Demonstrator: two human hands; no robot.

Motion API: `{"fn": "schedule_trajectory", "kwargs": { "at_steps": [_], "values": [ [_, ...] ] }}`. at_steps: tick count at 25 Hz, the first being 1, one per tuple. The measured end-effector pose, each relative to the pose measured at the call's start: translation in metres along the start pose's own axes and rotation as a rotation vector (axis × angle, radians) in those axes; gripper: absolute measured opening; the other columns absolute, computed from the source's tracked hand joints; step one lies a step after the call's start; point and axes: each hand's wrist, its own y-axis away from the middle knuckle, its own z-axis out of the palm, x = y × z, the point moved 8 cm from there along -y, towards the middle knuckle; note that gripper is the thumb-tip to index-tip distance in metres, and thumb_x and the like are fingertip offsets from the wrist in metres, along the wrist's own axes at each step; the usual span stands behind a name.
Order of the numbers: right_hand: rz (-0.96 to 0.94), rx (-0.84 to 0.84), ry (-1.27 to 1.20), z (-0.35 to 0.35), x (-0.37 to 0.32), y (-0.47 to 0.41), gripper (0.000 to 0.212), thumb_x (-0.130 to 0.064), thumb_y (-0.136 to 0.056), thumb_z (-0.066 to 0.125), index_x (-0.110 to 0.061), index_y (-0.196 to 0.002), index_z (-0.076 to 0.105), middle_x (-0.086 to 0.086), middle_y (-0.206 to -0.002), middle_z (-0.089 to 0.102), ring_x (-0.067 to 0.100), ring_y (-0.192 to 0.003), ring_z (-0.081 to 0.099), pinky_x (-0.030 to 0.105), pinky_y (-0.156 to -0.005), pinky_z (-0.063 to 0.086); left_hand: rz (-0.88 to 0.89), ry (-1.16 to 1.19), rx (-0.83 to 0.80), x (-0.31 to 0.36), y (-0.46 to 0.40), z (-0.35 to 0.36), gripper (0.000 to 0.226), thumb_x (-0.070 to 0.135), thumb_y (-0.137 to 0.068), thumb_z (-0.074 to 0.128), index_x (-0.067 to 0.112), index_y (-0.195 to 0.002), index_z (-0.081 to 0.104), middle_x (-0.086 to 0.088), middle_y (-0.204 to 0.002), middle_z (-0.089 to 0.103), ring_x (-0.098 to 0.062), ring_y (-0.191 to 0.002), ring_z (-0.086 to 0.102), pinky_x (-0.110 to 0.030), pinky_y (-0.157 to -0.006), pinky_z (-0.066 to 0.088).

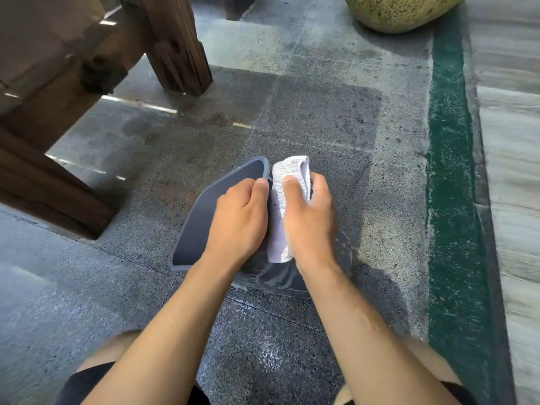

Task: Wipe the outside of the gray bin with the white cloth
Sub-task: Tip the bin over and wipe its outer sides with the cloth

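The bin [201, 211] looks like smooth gray plastic, matt on its inner face and rim, with wet, streaky gloss on the outer wall nearest the person. Against that outer wall lies the cloth [282, 206], a white woven fabric with a fine ribbed, slightly coarse texture. Under the bin the floor [321, 118] is speckled gray stone or terrazzo, rough-grained and damp-dark in patches. Left of the bin, the bench legs [178, 45] are dark, weathered wood with a cracked grain. Far behind the bin to the right, the pot [400, 13] has a pale, pitted, stone-like surface.
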Motion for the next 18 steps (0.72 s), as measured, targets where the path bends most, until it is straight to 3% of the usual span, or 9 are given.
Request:
{"fn": "schedule_trajectory", "kwargs": {
  "at_steps": [2,5,7,10,16,18],
  "values": [
    [-0.034,0.057,0.044,0.005,-0.006,0.003,0.015,-0.039,-0.093,0.06,-0.029,-0.084,0.055,-0.015,-0.067,0.061,-0.007,-0.063,0.057,0.012,-0.055,0.038,0.05,-0.058,0.028,0.003,0.001,-0.001,0.051,0.035,-0.106,0.039,0.022,-0.058,0.032,0.024,-0.055,0.053,0.001,-0.053,0.045,-0.017,-0.051,0.032],
    [-0.071,0.061,0.161,0.013,-0.011,0.009,0.021,-0.043,-0.097,0.057,-0.023,-0.092,0.058,-0.004,-0.079,0.069,0.018,-0.073,0.062,0.032,-0.066,0.044,0.055,-0.085,0.03,0.001,0.0,-0.003,0.053,0.036,-0.107,0.038,0.021,-0.057,0.032,0.024,-0.055,0.054,0.0,-0.051,0.045,-0.019,-0.048,0.031],
    [-0.077,0.068,0.226,0.016,-0.013,0.012,0.025,-0.043,-0.099,0.056,-0.019,-0.099,0.061,0.007,-0.091,0.072,0.032,-0.085,0.064,0.037,-0.07,0.042,0.065,-0.093,0.017,0.0,-0.001,-0.003,0.053,0.037,-0.107,0.039,0.02,-0.056,0.033,0.021,-0.053,0.054,-0.001,-0.05,0.045,-0.021,-0.047,0.03],
    [-0.07,0.113,0.266,0.016,-0.015,0.013,0.022,-0.041,-0.098,0.057,-0.019,-0.098,0.062,0.006,-0.093,0.073,0.033,-0.089,0.063,0.033,-0.067,0.03,0.096,-0.107,-0.015,0.001,-0.002,-0.003,0.051,0.038,-0.106,0.042,0.018,-0.058,0.038,0.016,-0.051,0.051,-0.008,-0.049,0.041,-0.029,-0.05,0.028],
    [-0.07,0.194,0.305,0.015,-0.008,0.015,0.019,-0.038,-0.097,0.057,-0.019,-0.097,0.059,0.007,-0.095,0.072,0.033,-0.089,0.061,0.031,-0.064,0.02,0.118,-0.128,-0.013,0.001,-0.005,-0.008,0.049,0.032,-0.105,0.046,0.017,-0.06,0.035,0.001,-0.049,0.037,-0.015,-0.052,0.036,-0.039,-0.055,0.031],
    [-0.047,0.203,0.341,0.016,-0.002,0.014,0.018,-0.035,-0.097,0.056,-0.017,-0.098,0.059,0.008,-0.099,0.071,0.034,-0.092,0.061,0.033,-0.066,0.022,0.088,-0.154,-0.006,-0.004,-0.007,-0.014,0.049,0.032,-0.105,0.046,0.018,-0.06,0.033,0.0,-0.05,0.035,-0.013,-0.051,0.035,-0.04,-0.055,0.032]
  ]
}}
